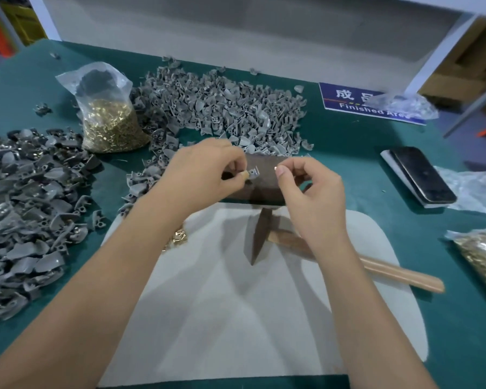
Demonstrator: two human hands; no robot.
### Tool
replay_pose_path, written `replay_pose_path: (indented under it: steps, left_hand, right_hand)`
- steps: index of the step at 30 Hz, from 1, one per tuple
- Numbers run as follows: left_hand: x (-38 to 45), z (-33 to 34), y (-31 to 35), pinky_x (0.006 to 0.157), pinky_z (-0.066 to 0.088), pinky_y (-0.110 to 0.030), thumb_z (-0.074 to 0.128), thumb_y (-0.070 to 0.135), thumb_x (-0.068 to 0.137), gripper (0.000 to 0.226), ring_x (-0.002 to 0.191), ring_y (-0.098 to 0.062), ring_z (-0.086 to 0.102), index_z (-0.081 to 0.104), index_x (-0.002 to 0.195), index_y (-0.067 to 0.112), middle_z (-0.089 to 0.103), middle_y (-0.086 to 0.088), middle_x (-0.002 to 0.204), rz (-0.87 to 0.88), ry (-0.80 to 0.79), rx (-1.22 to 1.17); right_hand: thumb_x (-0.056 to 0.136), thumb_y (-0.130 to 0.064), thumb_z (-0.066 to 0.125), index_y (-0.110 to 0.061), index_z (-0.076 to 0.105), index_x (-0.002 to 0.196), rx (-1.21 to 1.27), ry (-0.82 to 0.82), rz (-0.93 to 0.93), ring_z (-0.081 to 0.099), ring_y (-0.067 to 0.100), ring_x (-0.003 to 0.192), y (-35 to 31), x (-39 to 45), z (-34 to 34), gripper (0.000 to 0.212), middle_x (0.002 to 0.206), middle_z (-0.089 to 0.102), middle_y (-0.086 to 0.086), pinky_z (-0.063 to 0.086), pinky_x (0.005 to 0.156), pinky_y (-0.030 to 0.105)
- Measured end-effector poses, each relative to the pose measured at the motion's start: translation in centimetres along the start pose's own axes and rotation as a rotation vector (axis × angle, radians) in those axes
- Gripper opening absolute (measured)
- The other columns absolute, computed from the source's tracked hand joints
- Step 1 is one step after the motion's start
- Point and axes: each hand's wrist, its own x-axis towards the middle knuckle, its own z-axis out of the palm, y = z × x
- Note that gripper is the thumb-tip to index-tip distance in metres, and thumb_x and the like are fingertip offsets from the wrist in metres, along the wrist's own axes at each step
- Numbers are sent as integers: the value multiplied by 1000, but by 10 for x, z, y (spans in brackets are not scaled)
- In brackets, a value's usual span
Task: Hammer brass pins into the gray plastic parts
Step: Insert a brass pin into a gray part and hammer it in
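The head camera looked down on a green table [348, 153] with a pale gray mat [236, 318] laid at its near edge. Above a dark metal block [264, 189] at the far end of the mat, the left hand [199, 175] pinched a small gray plastic part [253, 173] between thumb and fingertips. The right hand [309, 189], just beside it, had thumb and forefinger curled together on a tiny bright thing at their tips, most likely a brass pin [275, 168], though it was too small to tell for certain. A hammer [292, 242] lay on the mat under the right wrist, its dark head pointing toward the viewer and its wooden handle running off to the right. A few loose brass pins [178, 237] lay on the mat's left edge, partly hidden by the left forearm.

A clear plastic bag [107, 113] stood open at the far left, its lower half full of brass pins. A second bag of brass pins [483, 254] lay at the right edge, cut off by the frame. Gray parts lay in a large heap [222, 108] behind the hands and in another heap [31, 209] at the left. A blue sign [357, 102] reading "Finished Area" lay at the far right with a crumpled clear bag [404, 103] on it, its contents unclear. A dark phone [421, 175] rested near the right edge.
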Motion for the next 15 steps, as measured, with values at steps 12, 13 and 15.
replay_pose_path:
  steps: [12,13,15]
  left_hand:
    - [2,19,-3,81,46,-35,65,35,93,12,93,-10,50,72,100,28,57,18,92,52,76,-167]
    - [0,20,-4,82,47,-36,65,34,94,12,94,-11,50,72,101,27,57,18,93,53,81,-171]
    - [-3,22,-3,84,47,-36,66,32,94,12,96,-11,50,72,103,26,61,17,97,42,91,-186]
  right_hand:
    - [93,-24,65,-25,71,92,-414,-208,-124,56,18,96,9,23,11,6,93,66,-7,48,84,41]
    - [93,-24,65,-24,71,93,-445,-205,-147,56,19,96,10,21,12,6,93,65,-7,48,82,40]
    - [93,-24,64,-22,70,94,-498,-192,-181,56,21,96,8,18,13,7,93,65,-6,48,79,39]
